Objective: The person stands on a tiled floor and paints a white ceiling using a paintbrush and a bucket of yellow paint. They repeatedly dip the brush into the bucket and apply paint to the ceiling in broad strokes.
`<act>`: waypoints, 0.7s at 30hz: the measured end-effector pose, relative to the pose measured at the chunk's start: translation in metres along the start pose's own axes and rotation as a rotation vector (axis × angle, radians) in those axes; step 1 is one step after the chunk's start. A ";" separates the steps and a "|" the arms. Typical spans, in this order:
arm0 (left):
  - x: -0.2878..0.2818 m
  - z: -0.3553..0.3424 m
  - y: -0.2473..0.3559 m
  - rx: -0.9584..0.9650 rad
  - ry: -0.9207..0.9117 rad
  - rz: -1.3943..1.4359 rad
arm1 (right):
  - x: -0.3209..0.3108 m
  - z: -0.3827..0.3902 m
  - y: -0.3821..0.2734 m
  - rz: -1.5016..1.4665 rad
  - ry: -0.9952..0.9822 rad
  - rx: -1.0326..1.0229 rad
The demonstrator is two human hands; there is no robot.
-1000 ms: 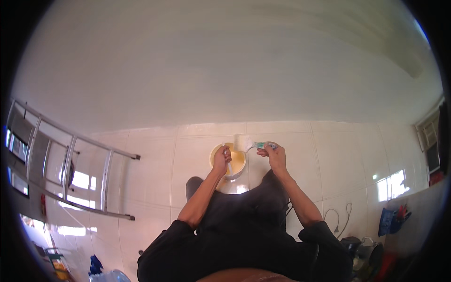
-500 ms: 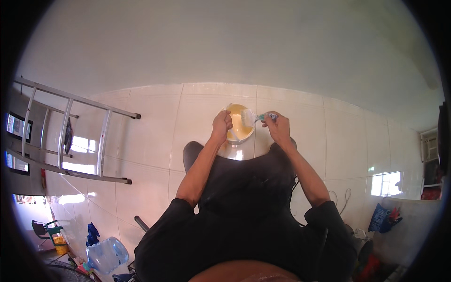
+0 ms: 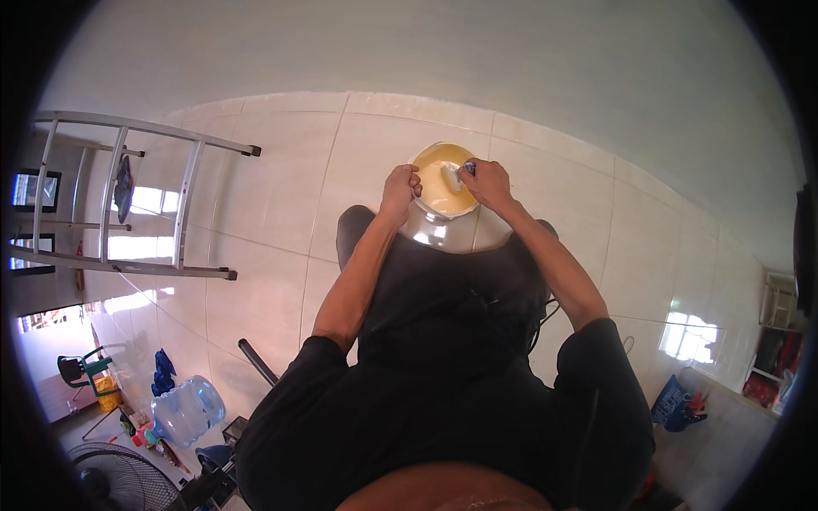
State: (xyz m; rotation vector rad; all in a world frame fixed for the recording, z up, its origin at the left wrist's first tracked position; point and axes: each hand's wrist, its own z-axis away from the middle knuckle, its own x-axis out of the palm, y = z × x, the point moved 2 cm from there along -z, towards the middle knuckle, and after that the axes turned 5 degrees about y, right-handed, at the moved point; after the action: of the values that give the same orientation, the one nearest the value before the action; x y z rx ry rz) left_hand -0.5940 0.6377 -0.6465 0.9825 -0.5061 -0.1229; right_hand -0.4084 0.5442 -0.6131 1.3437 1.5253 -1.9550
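A round bucket [image 3: 446,152] of pale yellow liquid stands on the tiled floor between my bent knees, close to the wall. My left hand [image 3: 400,189] is closed on the bucket's handle at its left side. My right hand [image 3: 487,183] grips a paintbrush [image 3: 453,176], whose pale head is down inside the bucket at the liquid, its bristles partly hidden.
An aluminium ladder [image 3: 192,204] lies at the left. Below it are a green chair [image 3: 85,366], a blue water jug [image 3: 187,413] and a fan [image 3: 119,477]. At the lower right lie a blue bag [image 3: 673,400] and shelving [image 3: 775,349]. The wall [image 3: 511,51] rises ahead.
My right hand has brought the brush from beside the bucket's rim down into it. The view has shifted, so the floor, bucket and hands appear higher in the picture.
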 end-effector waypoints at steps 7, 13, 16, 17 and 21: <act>-0.006 0.003 -0.003 -0.034 0.007 0.014 | 0.025 -0.008 0.006 0.102 -0.042 0.021; -0.004 0.005 -0.003 -0.041 0.008 0.024 | 0.043 -0.011 0.007 0.187 -0.102 0.018; -0.005 0.004 -0.005 -0.015 0.020 0.028 | 0.046 -0.008 0.009 0.205 -0.099 -0.003; -0.005 0.001 -0.008 -0.003 0.023 0.036 | 0.045 -0.006 0.011 0.197 -0.089 -0.019; -0.011 -0.006 -0.016 0.048 0.060 0.020 | 0.037 -0.005 0.006 0.223 -0.013 -0.144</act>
State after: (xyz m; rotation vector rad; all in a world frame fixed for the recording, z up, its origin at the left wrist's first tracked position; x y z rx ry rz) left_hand -0.5986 0.6366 -0.6665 1.0246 -0.4657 -0.0633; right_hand -0.4205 0.5565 -0.6472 1.3718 1.4139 -1.6830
